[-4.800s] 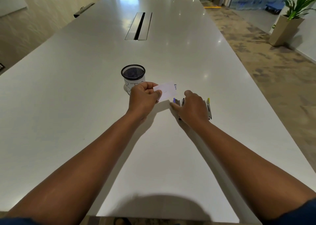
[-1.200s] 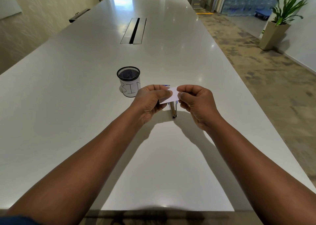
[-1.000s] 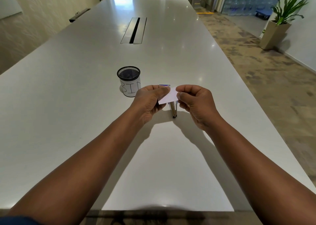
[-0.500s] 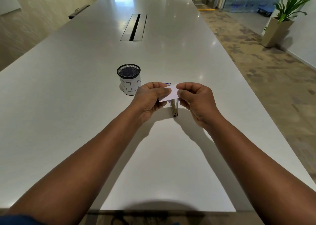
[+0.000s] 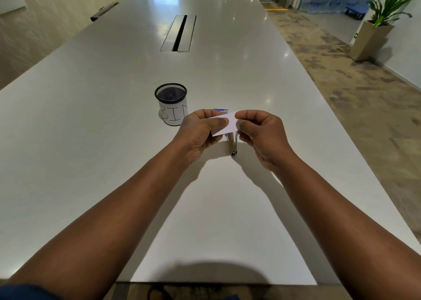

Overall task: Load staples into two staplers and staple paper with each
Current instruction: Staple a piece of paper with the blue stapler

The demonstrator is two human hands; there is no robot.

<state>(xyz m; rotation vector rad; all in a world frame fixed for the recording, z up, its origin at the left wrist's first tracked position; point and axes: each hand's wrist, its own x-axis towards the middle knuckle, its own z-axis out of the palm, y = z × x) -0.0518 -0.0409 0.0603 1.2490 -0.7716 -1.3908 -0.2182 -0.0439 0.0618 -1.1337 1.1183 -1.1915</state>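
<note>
A small white piece of paper [image 5: 227, 124] is held above the table between both hands. My left hand [image 5: 200, 132] pinches its left edge and my right hand [image 5: 262, 135] pinches its right edge. Below the paper, a metal stapler [image 5: 232, 144] lies on the white table [image 5: 114, 117], its near end showing between my hands. A blue staple box [image 5: 219, 110] peeks out just behind the paper. The second stapler is hidden, likely under my right hand.
A black mesh cup labelled BIN [image 5: 172, 105] stands left of my hands. A cable slot [image 5: 178, 33] sits in the table's middle, farther back. A potted plant [image 5: 376, 26] stands on the carpet at the far right.
4.8 s ago my right hand rested on the staplers while the left alone held the paper. Both hands now pinch the paper; in the last second they barely moved.
</note>
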